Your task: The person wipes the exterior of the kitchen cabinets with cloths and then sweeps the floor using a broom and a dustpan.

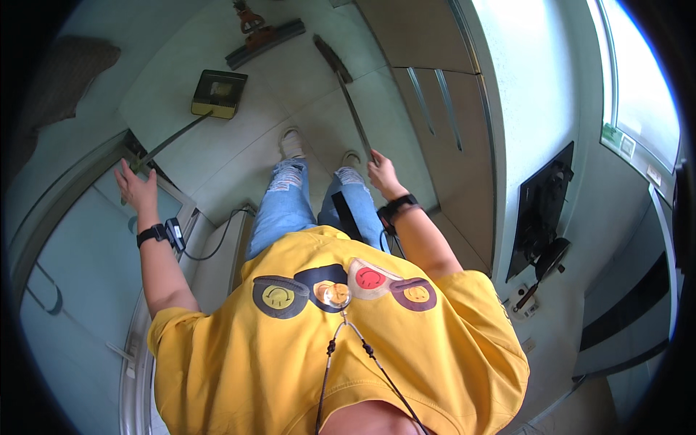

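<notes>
My right hand (385,175) is closed round the upper part of a long broom handle (356,122). The broom's brush head (333,57) rests on the tiled floor in front of my feet. At the left, my left hand (137,189) has its fingers spread over the handle (176,138) of a long-handled dustpan. Part of that handle is hidden behind the hand, and whether the palm touches it is unclear. The black and yellow-green dustpan (220,93) stands on the floor ahead, left of the broom head.
A wide floor squeegee or mop (265,42) lies beyond the dustpan. Brown cabinet doors (435,109) with long metal handles line the right side. A glass-panelled door (81,272) is at the left. Further right, black pans stand on a dark cooktop (544,196).
</notes>
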A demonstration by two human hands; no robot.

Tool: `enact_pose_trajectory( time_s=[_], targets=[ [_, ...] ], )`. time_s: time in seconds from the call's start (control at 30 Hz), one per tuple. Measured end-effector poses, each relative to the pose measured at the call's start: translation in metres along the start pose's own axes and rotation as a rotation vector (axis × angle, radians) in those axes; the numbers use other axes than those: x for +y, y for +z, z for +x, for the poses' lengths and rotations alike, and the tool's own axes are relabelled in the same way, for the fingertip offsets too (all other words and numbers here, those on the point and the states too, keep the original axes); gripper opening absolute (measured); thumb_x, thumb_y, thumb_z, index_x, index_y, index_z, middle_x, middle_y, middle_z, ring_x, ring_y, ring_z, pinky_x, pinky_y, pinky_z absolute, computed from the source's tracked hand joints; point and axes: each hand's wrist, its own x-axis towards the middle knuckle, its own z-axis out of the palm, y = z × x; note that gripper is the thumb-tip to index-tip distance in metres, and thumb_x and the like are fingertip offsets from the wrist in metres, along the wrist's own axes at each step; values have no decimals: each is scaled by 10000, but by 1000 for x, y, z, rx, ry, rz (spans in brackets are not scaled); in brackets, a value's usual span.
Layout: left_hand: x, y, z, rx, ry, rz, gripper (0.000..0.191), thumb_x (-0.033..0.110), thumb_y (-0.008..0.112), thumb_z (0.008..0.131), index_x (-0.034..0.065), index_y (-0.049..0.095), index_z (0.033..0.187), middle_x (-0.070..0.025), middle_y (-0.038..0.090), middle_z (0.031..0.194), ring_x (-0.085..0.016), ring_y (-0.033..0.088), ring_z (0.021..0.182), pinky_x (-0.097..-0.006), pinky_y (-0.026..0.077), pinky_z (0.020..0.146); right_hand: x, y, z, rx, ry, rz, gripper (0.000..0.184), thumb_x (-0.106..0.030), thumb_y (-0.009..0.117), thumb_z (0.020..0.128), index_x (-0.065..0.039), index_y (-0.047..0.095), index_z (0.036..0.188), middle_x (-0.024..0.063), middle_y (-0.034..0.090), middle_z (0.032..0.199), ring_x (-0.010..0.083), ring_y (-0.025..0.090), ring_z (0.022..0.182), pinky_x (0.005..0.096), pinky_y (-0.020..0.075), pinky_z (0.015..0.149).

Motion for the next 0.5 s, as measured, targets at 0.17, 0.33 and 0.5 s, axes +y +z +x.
enact_pose_trajectory(
  time_s=[0.17,0.33,0.5],
  targets=[
    [33,-21,-29,196,-63,114,701,292,643,653,157,296,1247,-298,120,1289,-403,243,1168,-438,269,918,-11,-68,-49,12,118,252,465,-116,459,792,-64,331,1237,-3,451,554,69,433,450,202,321,361],
    [72,-17,-127,224,-164,-83,633,248,626,662,128,342,1215,-277,92,1305,-411,265,1152,-433,286,916,30,-94,14,-86,-88,-40,447,-129,418,812,-69,313,1243,0,432,547,74,394,422,208,317,360],
    [104,6,-312,20,-361,-213,548,207,619,668,85,401,1155,-247,158,1299,-400,307,1129,-417,325,896,-2,-79,18,-246,82,-155,287,-118,400,819,-83,426,1102,27,408,519,140,410,393,269,292,326]
  ],
)
